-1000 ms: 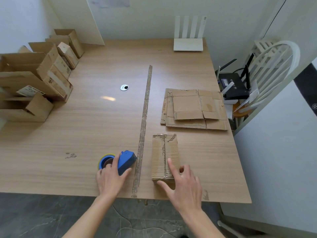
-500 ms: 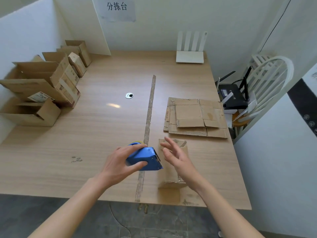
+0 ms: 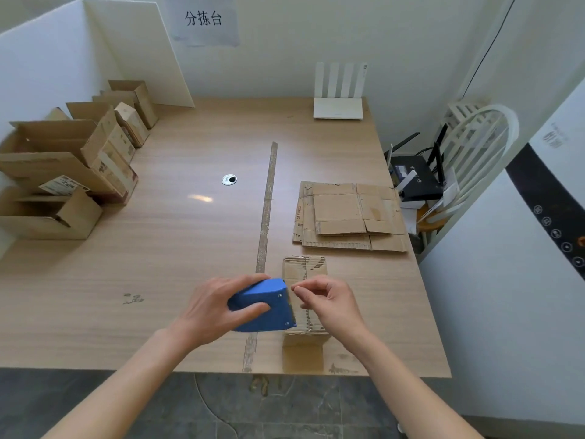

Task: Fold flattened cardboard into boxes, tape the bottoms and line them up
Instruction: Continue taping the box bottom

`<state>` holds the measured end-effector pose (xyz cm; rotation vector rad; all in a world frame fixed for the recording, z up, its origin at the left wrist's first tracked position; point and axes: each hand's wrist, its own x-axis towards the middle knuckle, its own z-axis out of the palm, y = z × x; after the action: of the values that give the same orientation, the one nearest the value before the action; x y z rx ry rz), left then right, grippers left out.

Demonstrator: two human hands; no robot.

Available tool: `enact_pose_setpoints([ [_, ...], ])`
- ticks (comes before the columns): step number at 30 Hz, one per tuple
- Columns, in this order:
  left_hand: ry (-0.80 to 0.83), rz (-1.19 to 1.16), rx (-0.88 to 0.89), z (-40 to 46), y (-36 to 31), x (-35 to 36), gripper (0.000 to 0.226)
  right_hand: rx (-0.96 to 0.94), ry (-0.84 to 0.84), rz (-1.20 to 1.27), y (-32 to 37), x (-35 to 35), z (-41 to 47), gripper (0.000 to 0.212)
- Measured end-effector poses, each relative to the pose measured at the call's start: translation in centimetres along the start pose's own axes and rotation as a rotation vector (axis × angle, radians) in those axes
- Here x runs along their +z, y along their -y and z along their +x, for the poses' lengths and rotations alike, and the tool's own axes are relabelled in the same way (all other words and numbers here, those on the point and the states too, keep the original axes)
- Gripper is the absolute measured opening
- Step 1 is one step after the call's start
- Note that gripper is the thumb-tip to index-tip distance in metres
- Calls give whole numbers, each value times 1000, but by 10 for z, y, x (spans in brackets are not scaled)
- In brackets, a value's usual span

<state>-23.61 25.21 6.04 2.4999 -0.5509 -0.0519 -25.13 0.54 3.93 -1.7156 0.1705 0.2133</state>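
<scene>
One view, head cam: my left hand (image 3: 215,307) grips the blue tape dispenser (image 3: 264,304) over the folded box (image 3: 304,274) at the table's (image 3: 190,236) near edge; my right hand (image 3: 329,299) pinches at its tape end. Bottom untaped. Finished boxes (image 3: 63,172) lined far left; flat cardboard (image 3: 348,217) stack remains.

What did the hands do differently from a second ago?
The left hand lifted the blue tape dispenser off the table and carried it right, over to the small box. The right hand let go of the box and now pinches at the dispenser's front edge. The flat cardboard stack and finished boxes stayed put.
</scene>
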Motion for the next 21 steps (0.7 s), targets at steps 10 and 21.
enact_pose_setpoints([
  [10,130,236,-233,-27,42,4,35,327,-175,-122,-53,-53,-32,5],
  [21,170,365,-257,-20,42,29,75,391,-200,-143,-78,-45,-30,9],
])
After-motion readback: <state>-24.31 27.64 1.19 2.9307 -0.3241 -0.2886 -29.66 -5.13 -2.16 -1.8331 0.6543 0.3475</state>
